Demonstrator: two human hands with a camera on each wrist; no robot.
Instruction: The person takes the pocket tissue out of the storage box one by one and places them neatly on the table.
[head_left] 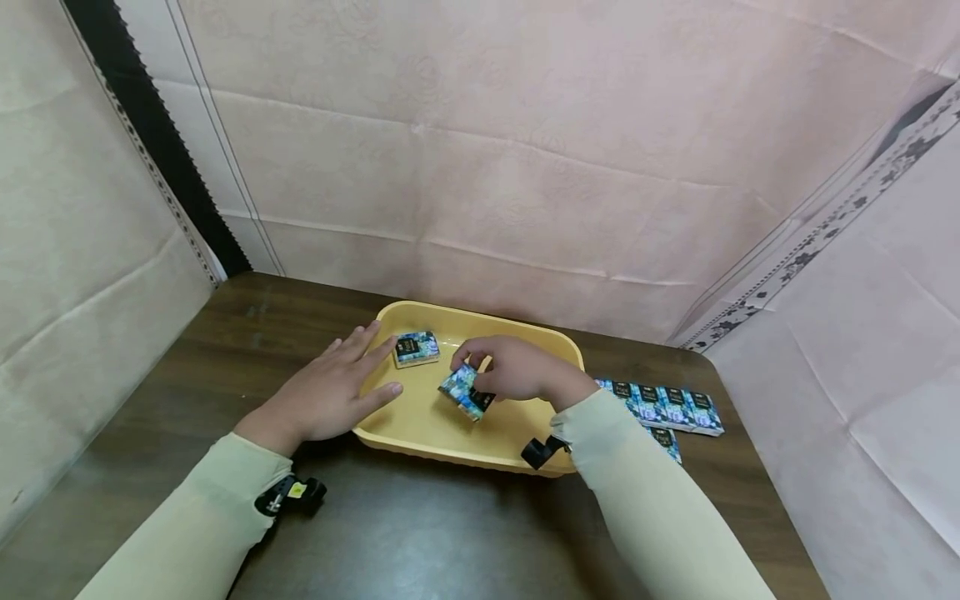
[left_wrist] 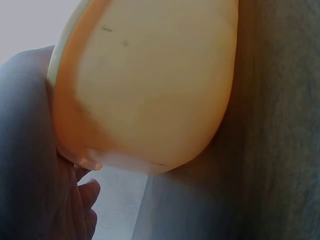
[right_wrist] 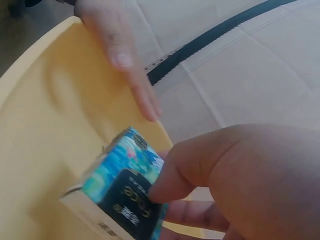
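Observation:
My right hand (head_left: 519, 367) pinches a small blue patterned box (head_left: 460, 390) with a black label, held tilted over the yellow tray (head_left: 420, 429). In the right wrist view, the thumb presses the label side of this box (right_wrist: 112, 172) and fingers reach behind it. A second, similar box (head_left: 417, 350) lies inside the tray at its left. Over the tray's left rim lies my left hand (head_left: 326, 396), fingers spread and straight. The left wrist view shows the tray's outer wall (left_wrist: 160, 90) close to this hand (left_wrist: 70, 210).
More boxes of the same kind stand in a row (head_left: 667, 407) right of the tray, partly behind my right sleeve. Another box (head_left: 665, 440) sits in front of them. The dark wooden table (head_left: 375, 533) is bounded by pale cloth walls (head_left: 480, 167) at the back and sides.

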